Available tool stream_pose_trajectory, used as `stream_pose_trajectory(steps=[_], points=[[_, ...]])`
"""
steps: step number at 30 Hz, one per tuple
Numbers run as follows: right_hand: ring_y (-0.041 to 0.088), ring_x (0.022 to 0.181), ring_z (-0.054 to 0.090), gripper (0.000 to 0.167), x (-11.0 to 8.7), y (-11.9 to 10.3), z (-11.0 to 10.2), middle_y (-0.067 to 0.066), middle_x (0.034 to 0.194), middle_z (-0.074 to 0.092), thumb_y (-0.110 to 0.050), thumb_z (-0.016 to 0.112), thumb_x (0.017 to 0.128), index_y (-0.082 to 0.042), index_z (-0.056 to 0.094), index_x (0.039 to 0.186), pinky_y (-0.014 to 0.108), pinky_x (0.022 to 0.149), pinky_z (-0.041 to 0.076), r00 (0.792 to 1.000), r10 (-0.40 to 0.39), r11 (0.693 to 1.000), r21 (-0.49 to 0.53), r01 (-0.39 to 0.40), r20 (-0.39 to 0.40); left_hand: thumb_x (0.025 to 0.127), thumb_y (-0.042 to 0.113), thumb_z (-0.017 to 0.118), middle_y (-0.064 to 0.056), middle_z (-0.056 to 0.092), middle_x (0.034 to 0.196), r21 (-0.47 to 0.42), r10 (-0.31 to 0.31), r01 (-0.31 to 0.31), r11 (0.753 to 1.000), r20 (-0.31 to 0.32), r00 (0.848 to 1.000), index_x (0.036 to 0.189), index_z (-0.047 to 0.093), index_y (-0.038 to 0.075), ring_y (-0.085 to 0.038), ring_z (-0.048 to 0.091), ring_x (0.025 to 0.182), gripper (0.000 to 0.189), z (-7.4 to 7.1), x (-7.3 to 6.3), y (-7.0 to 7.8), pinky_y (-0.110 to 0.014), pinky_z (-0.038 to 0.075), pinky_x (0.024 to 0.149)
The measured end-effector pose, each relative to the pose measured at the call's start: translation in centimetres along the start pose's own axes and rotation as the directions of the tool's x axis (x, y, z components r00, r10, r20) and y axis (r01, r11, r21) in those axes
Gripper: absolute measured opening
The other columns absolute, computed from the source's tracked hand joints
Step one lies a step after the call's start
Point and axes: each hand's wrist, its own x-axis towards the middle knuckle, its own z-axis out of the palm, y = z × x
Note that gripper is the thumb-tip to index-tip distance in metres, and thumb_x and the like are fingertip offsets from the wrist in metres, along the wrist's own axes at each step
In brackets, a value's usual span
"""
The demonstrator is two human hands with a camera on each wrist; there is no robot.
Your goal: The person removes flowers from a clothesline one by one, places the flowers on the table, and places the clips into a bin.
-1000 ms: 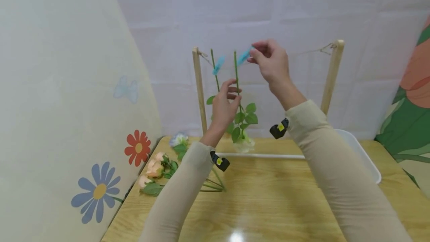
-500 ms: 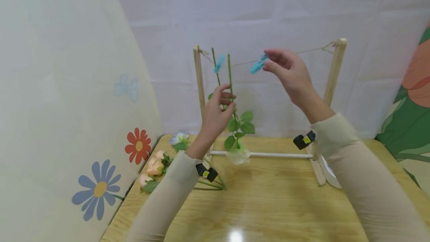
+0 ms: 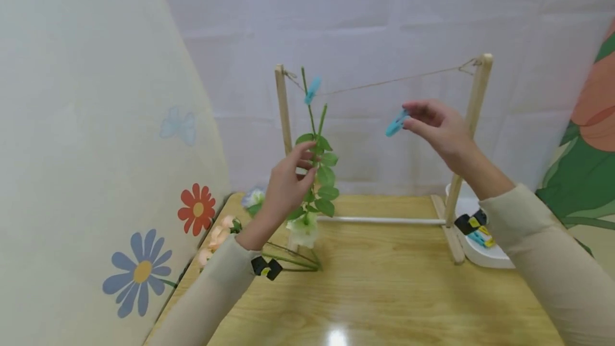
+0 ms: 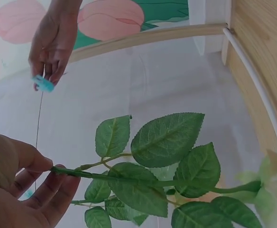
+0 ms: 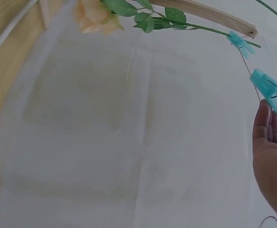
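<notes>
My left hand [image 3: 288,183] pinches the green stem [image 3: 323,119] of a white flower [image 3: 304,228], which hangs head down with leaves along its stem. In the left wrist view, thumb and fingertips close on the stem [image 4: 129,181] near its cut end. My right hand [image 3: 444,135] pinches a blue clothespin [image 3: 396,123] by its handles, below the string [image 3: 384,83] and apart from it. A second blue clothespin [image 3: 313,91] clips another stem to the string on the left; in the right wrist view that stem carries a peach flower [image 5: 92,16], head down.
Two wooden posts [image 3: 473,105] bear the string, joined low down by a white bar [image 3: 379,220]. Peach flowers [image 3: 218,236] and a bluish-white flower [image 3: 253,196] lie at the table's left. Behind the right post, a white tray [image 3: 485,260] holds blue and yellow clothespins [image 3: 480,239].
The right hand has drawn its clothespin away from the stem and string, rightward and down. My left hand has lowered the white flower and shifted left, so its stem end is now below the string.
</notes>
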Motion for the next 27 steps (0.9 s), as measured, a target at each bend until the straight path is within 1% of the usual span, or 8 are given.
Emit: stream_pose_trajectory(steps=[3,6,8,11,15,19,23,27], points=[[0.010,0.099,0.065,0.024,-0.7,0.1,-0.8,-0.001,0.108,0.068,-0.003,0.067,0.096,-0.009,0.068,0.119,0.016,0.089,0.054,1.000,0.016,1.000,-0.023,-0.016,0.011,0.095,-0.005,0.064,-0.013,0.071,0.112,0.055,0.000,-0.001,0.998,0.017,1.000,0.140,0.055,0.003,-0.026,0.071,0.094,0.046,-0.7,-0.5,-0.1,-0.031,0.062,0.074],[0.010,0.097,0.065,0.023,-1.2,0.3,-1.4,0.001,0.107,0.068,-0.004,0.066,0.097,-0.008,0.068,0.120,0.017,0.089,0.055,0.999,0.022,1.000,-0.022,-0.021,0.027,0.095,-0.005,0.064,-0.012,0.071,0.112,0.092,0.003,-0.006,0.996,0.035,0.999,0.140,0.055,0.005,-0.026,0.071,0.096,0.047,-1.2,-0.8,-0.3,-0.033,0.062,0.076],[0.009,0.097,0.066,0.024,-1.6,0.4,-1.9,-0.001,0.107,0.068,-0.005,0.067,0.097,-0.008,0.068,0.121,0.017,0.089,0.054,0.999,0.035,0.999,-0.039,-0.034,0.024,0.094,-0.006,0.064,-0.012,0.072,0.112,0.111,0.015,-0.020,0.994,0.044,0.999,0.140,0.055,0.005,-0.027,0.071,0.096,0.048,-1.5,-1.0,-0.4,-0.032,0.062,0.076],[0.008,0.097,0.066,0.026,-2.2,0.6,-2.4,-0.003,0.107,0.069,-0.007,0.067,0.097,-0.007,0.068,0.124,0.016,0.089,0.054,0.998,0.064,0.993,-0.098,-0.064,0.002,0.092,-0.009,0.065,-0.013,0.072,0.112,0.145,0.049,-0.056,0.988,0.053,0.997,0.141,0.054,0.004,-0.027,0.072,0.095,0.052,-1.9,-1.3,-0.8,-0.031,0.062,0.076],[0.007,0.099,0.066,0.030,-3.1,0.8,-3.3,-0.007,0.109,0.068,-0.012,0.067,0.099,-0.006,0.065,0.128,0.015,0.089,0.053,0.993,0.112,0.967,-0.227,-0.115,-0.028,0.091,-0.011,0.066,-0.014,0.072,0.111,0.178,0.086,-0.095,0.979,0.060,0.995,0.141,0.054,0.004,-0.028,0.072,0.095,0.053,-2.5,-1.6,-1.2,-0.030,0.062,0.076],[0.006,0.100,0.066,0.034,-4.1,1.2,-4.4,-0.011,0.110,0.067,-0.017,0.065,0.100,-0.005,0.062,0.132,0.014,0.090,0.052,0.988,0.149,0.936,-0.317,-0.152,-0.036,0.091,-0.012,0.065,-0.016,0.072,0.113,0.179,0.079,-0.089,0.980,0.063,0.995,0.142,0.054,0.003,-0.030,0.072,0.097,0.054,-3.2,-2.0,-1.7,-0.032,0.062,0.076],[0.005,0.100,0.065,0.032,-5.3,1.9,-5.6,-0.012,0.109,0.067,-0.017,0.065,0.100,-0.008,0.063,0.132,0.013,0.089,0.051,0.985,0.169,0.928,-0.332,-0.170,-0.032,0.090,-0.013,0.065,-0.016,0.071,0.113,0.211,0.073,-0.082,0.974,0.053,0.996,0.140,0.055,0.002,-0.030,0.072,0.096,0.053,-3.7,-2.3,-2.1,-0.032,0.062,0.077],[0.004,0.102,0.064,0.031,-6.3,2.4,-6.6,-0.012,0.109,0.067,-0.015,0.063,0.101,-0.010,0.063,0.132,0.011,0.089,0.049,0.985,0.172,0.931,-0.326,-0.164,-0.004,0.089,-0.014,0.064,-0.017,0.071,0.112,0.263,0.098,-0.107,0.959,0.049,0.994,0.139,0.057,0.003,-0.030,0.071,0.095,0.053,-4.2,-2.5,-2.6,-0.032,0.062,0.077]])
